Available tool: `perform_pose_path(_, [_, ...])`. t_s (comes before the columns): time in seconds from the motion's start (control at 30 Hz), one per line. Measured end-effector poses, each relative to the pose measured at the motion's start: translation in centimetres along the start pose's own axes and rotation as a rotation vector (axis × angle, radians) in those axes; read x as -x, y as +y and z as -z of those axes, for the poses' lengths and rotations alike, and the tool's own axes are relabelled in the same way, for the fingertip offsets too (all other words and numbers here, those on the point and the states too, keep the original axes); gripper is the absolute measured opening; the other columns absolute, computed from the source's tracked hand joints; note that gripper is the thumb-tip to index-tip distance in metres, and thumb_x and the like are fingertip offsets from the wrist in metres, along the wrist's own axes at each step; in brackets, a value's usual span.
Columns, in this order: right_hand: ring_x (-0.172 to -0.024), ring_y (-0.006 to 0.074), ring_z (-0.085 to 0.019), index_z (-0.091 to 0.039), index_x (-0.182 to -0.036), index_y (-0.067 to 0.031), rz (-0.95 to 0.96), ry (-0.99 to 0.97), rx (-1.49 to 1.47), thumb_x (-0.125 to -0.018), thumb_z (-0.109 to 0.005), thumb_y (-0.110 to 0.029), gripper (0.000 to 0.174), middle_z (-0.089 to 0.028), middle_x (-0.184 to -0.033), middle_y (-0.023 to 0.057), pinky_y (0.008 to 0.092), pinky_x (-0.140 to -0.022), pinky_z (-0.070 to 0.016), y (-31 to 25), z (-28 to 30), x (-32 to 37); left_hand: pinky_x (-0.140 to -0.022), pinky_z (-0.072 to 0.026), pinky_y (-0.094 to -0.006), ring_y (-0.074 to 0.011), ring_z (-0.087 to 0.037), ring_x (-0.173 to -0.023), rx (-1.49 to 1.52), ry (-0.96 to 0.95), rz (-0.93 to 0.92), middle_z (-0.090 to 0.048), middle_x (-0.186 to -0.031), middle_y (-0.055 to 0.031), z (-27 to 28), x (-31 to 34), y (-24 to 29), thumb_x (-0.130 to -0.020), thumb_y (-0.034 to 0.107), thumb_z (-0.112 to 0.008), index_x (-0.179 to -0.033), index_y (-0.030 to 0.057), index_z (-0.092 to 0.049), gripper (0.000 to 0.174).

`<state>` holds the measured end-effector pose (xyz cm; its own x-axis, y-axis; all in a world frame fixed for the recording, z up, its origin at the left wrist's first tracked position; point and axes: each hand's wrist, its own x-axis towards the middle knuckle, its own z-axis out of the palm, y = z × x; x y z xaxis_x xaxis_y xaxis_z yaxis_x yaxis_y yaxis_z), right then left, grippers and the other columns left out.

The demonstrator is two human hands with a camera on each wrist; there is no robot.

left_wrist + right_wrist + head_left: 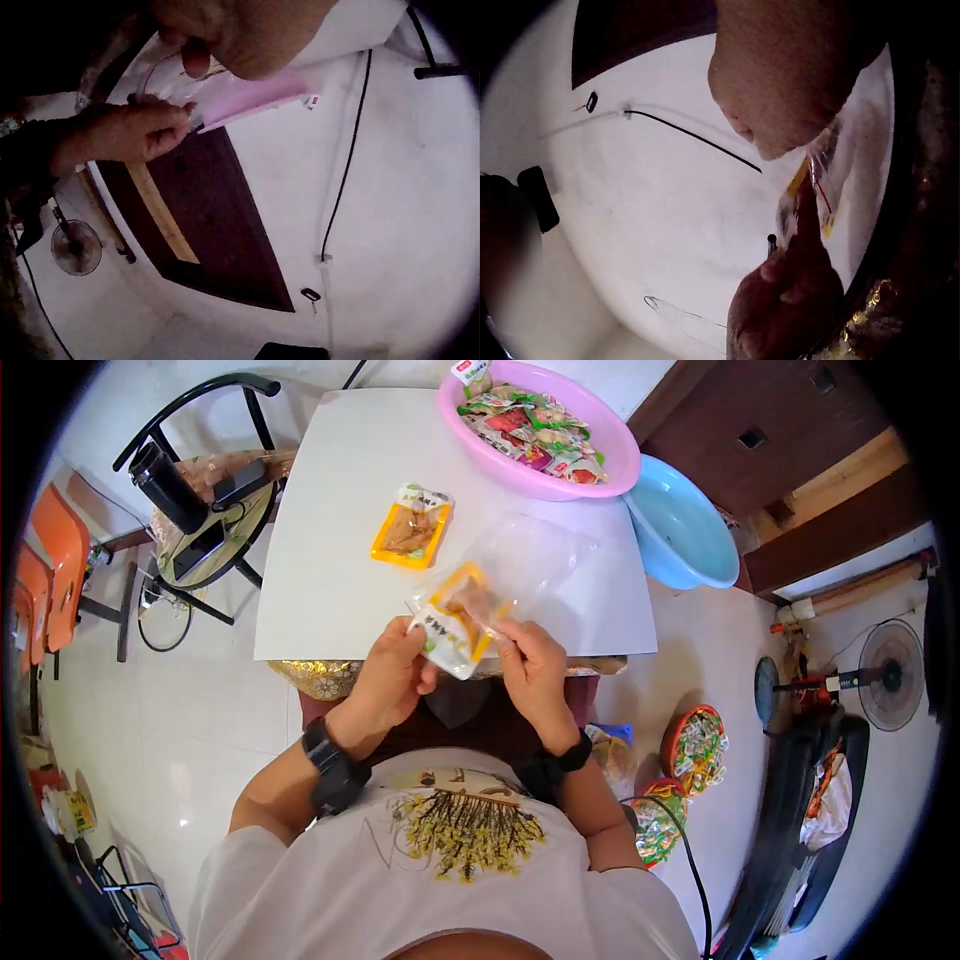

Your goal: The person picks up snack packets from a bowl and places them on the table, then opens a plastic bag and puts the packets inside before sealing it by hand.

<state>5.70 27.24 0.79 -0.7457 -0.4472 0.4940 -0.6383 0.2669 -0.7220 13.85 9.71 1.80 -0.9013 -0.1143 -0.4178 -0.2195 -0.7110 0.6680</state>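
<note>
A food packet (462, 622) with a yellow border and a see-through window is held tilted over the table's near edge. My left hand (388, 675) grips its lower left corner, thumb on top. From the other side, my right hand (536, 668) pinches the clear plastic bag (545, 555) beside the packet's right edge. That bag spreads over the tabletop and overlaps the packet's upper part. In the right wrist view, clear film and yellow edging show below the right fingertips. A second yellow-bordered packet (412, 527) lies flat beyond the left hand.
On the white table (320, 560), a pink basin (625, 460) full of packets stands at the far right. A light blue basin (690, 530) sits beside it, off the table. Baskets (697, 745) of small wrapped items are on the floor at right, near a fan (890, 675).
</note>
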Motion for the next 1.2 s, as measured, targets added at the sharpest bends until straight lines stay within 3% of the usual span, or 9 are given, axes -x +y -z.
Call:
perform_pose_path(0.07, [-0.061, 0.0294, -0.054, -0.065, -0.101, -0.0047, -0.013, -0.050, 0.014, -0.084, -0.061, -0.002, 0.018, -0.053, -0.069, 0.0124, 0.0369, -0.056, -0.0435, -0.2, -0.5, 0.4, -0.045, -0.0364, -0.0217, -0.0070, -0.047, -0.054, 0.002, 0.003, 0.009, -0.054, -0.079, -0.0015, -1.0, -0.7, -0.5, -0.099, 0.018, -0.041, -0.108, 0.0084, -0.044, 0.014])
perform_pose_path(0.4, [-0.063, 0.0309, -0.056, -0.065, -0.099, -0.0037, -0.052, -0.069, 0.010, -0.083, -0.061, -0.002, 0.017, -0.054, -0.070, 0.0137, 0.0372, -0.057, -0.0443, -0.2, -0.2, 1.4, -0.076, -0.0513, -0.0286, -0.0153, -0.059, -0.095, 0.032, -0.031, -0.179, -0.059, -0.110, -0.0049, -3.8, -3.7, -1.1, -0.092, 0.004, -0.044, -0.123, 0.0046, -0.044, 0.031])
perform_pose_path(0.5, [-0.064, 0.0313, -0.057, -0.066, -0.098, -0.0032, -0.094, -0.010, 0.064, -0.083, -0.062, -0.003, 0.015, -0.056, -0.073, 0.0146, 0.0369, -0.058, -0.0453, 0.8, 0.5, 1.8, -0.088, -0.0500, -0.0309, -0.0168, -0.057, -0.108, -0.241, -0.050, -0.299, -0.057, -0.118, -0.0062, -1.7, -3.0, -1.9, -0.092, 0.005, -0.049, -0.125, 0.0026, -0.045, 0.034])
perform_pose_path(0.6, [-0.065, 0.0317, -0.058, -0.066, -0.096, -0.0031, -0.133, 0.047, 0.039, -0.083, -0.063, -0.004, 0.014, -0.058, -0.075, 0.0154, 0.0366, -0.058, -0.0459, 1.5, 0.7, 2.1, -0.085, -0.0491, -0.0307, -0.0198, -0.055, -0.110, -0.794, -0.223, -0.148, -0.055, -0.120, -0.0094, 1.7, -3.7, -0.7, -0.088, 0.008, -0.061, -0.120, 0.0022, -0.050, 0.034])
perform_pose_path(0.7, [-0.066, 0.0313, -0.059, -0.066, -0.094, -0.0035, -0.141, 0.039, 0.058, -0.082, -0.064, -0.005, 0.012, -0.059, -0.075, 0.0151, 0.0363, -0.058, -0.0460, 1.5, 0.9, 2.4, -0.083, -0.0473, -0.0348, -0.0254, -0.054, -0.109, -1.551, -0.009, -0.355, -0.055, -0.116, -0.0121, -1.4, -1.5, 2.7, -0.077, 0.010, -0.073, -0.117, 0.0049, -0.054, 0.045])
perform_pose_path(0.8, [-0.064, 0.0307, -0.058, -0.066, -0.091, -0.0039, -0.131, -0.008, 0.137, -0.080, -0.065, -0.006, 0.011, -0.058, -0.074, 0.0142, 0.0361, -0.058, -0.0456, 1.3, 1.3, 2.8, -0.083, -0.0447, -0.0392, -0.0284, -0.055, -0.103, -1.742, -0.056, -1.113, -0.057, -0.107, -0.0119, -2.6, -2.8, 3.2, -0.063, 0.008, -0.078, -0.114, 0.0081, -0.054, 0.056])
perform_pose_path(0.93, [-0.062, 0.0295, -0.057, -0.066, -0.090, -0.0042, -0.146, 0.001, 0.166, -0.078, -0.066, -0.005, 0.011, -0.055, -0.071, 0.0130, 0.0353, -0.057, -0.0447, 0.9, 1.9, 3.0, -0.088, -0.0413, -0.0415, -0.0232, -0.058, -0.098, -2.076, -0.249, -1.245, -0.058, -0.107, -0.0102, -3.9, -6.4, 2.0, -0.076, 0.012, -0.062, -0.107, 0.0103, -0.057, 0.032])
perform_pose_path(1.13, [-0.060, 0.0267, -0.055, -0.066, -0.090, -0.0045, -0.154, 0.066, 0.126, -0.078, -0.067, -0.004, 0.012, -0.054, -0.069, 0.0117, 0.0335, -0.055, -0.0435, 1.5, 2.6, 3.4, -0.069, -0.0463, -0.0372, -0.0201, -0.065, -0.073, -2.266, -0.409, -0.991, -0.062, -0.086, -0.0080, -5.5, -9.3, 1.0, -0.079, 0.014, -0.056, -0.088, 0.0111, -0.056, 0.009])
perform_pose_path(1.2, [-0.060, 0.0256, -0.054, -0.066, -0.090, -0.0044, -0.169, 0.068, 0.109, -0.078, -0.067, -0.004, 0.012, -0.053, -0.069, 0.0112, 0.0332, -0.055, -0.0433, 2.0, 2.5, 3.4, -0.061, -0.0467, -0.0361, -0.0197, -0.065, -0.070, -2.281, -0.282, -1.012, -0.061, -0.080, -0.0060, -5.6, -9.9, 0.5, -0.079, 0.013, -0.056, -0.085, 0.0116, -0.056, 0.007])
